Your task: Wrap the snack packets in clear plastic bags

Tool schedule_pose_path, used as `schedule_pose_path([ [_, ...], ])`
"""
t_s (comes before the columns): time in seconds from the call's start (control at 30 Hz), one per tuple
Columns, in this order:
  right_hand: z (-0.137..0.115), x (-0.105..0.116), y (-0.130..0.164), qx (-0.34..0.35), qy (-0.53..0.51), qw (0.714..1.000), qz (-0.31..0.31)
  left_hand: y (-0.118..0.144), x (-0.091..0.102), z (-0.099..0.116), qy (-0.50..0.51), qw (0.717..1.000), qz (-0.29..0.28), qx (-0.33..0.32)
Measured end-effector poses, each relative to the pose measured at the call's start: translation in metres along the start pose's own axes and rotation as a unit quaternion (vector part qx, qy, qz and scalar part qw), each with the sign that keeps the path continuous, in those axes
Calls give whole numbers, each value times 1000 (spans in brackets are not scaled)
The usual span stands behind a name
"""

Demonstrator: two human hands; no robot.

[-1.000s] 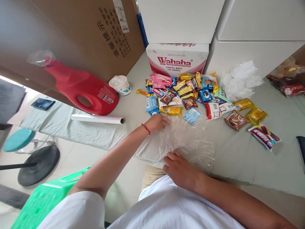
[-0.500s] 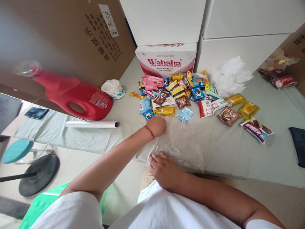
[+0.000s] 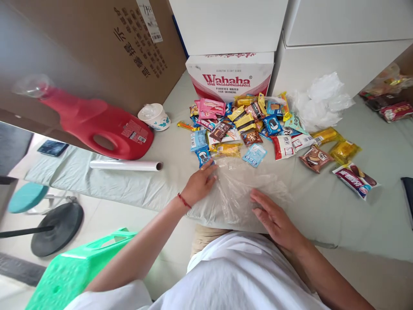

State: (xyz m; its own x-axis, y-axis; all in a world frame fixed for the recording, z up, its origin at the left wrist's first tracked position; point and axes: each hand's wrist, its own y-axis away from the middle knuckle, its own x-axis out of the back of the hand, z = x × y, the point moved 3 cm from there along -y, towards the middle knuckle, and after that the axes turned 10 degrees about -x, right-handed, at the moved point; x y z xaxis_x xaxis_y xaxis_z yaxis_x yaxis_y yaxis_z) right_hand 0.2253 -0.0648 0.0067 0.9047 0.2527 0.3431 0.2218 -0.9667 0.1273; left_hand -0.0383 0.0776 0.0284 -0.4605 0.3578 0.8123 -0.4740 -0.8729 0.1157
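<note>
Right hand (image 3: pixel 277 219) flat, fingers spread, pressing near edge of clear plastic sheet (image 3: pixel 245 193) on table (image 3: pixel 338 215), pinning it smooth. Left hand (image 3: pixel 198 185) likewise splayed on sheet's left side, gripping nothing, fingertips touching blue snack packet (image 3: pixel 204 156). Beyond sheet: snack pile (image 3: pixel 254 125), within reach. Further left: film roll (image 3: pixel 125 165), red jug (image 3: pixel 100 125) lying on side. Farthest: Wahaha box (image 3: pixel 230 75).

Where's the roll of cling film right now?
In the head view, the cling film roll lies on the table's left part, just in front of the red jug, left of the left hand.
</note>
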Motion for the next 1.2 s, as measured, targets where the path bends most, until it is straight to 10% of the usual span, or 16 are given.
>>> schedule_pose_path([
  [0.2, 30, 44, 3, -88, -20, 985, 146, 62, -27, 19, -94, 992, -22, 76],
  [0.37, -8, 66, -20, -88, 246, 942, 212, 108, -44, 44, -86, 991, -60, 81],
  [0.57, -72, -2, -60, 64, 419, 901, 96, 128, -50, 64, -56, 988, -100, 103],
  [0.77, -63, -81, -96, 46, 401, 915, 13, 139, -41, 74, 16, 993, -96, 69],
  [1.0, -54, -103, -95, -4, 415, 910, -8, 86, -15, 93, 101, 985, 141, -15],
  [1.2, -54, -97, -89, -27, 415, 909, 4, 12, -36, 29, 40, 955, 274, 106],
])
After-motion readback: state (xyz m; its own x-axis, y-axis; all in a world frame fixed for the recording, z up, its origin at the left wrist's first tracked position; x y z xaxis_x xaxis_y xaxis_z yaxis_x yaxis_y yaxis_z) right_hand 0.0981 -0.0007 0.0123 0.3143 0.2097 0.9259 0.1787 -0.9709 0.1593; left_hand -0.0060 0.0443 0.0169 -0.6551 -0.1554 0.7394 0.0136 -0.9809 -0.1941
